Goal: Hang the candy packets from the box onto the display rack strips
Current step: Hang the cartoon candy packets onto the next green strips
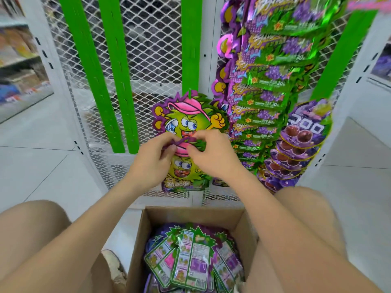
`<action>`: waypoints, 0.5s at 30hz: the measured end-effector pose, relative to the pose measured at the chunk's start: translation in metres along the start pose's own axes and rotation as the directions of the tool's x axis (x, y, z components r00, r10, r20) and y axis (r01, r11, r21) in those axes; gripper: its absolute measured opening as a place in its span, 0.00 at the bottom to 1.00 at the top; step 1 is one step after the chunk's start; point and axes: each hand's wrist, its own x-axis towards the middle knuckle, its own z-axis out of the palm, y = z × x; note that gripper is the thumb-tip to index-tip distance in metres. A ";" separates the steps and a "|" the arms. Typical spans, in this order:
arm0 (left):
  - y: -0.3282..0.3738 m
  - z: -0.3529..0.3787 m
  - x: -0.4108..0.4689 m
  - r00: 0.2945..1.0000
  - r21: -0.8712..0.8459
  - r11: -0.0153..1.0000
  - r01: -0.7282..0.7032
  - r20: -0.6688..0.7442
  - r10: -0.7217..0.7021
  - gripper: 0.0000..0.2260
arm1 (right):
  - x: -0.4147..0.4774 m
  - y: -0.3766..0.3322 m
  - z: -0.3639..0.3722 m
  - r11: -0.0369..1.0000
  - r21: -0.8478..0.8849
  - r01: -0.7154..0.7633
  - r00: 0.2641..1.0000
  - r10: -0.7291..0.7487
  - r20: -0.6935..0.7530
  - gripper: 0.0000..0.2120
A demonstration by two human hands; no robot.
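Fingers (169, 148) of left hand (151, 163) and right hand (213, 157) pinch one candy packet (183, 172); one hung packet (188, 118) above, one box (190, 215) below.

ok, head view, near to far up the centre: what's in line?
cardboard box holding candy packets → left hand and right hand, both pinching a monster packet → hung monster packet → green strip → mesh panel

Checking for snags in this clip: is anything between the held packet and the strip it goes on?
Yes: the hung packet covers the green strip just behind the top of the held packet, which the left hand and right hand pinch. The strip's hook there is hidden.
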 end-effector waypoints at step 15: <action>0.063 -0.009 0.082 0.991 -0.011 1.000 -0.003 -0.136 0.002 0.24 | 0.030 0.001 -0.059 0.985 0.080 0.153 0.945 -0.122 -0.302 0.06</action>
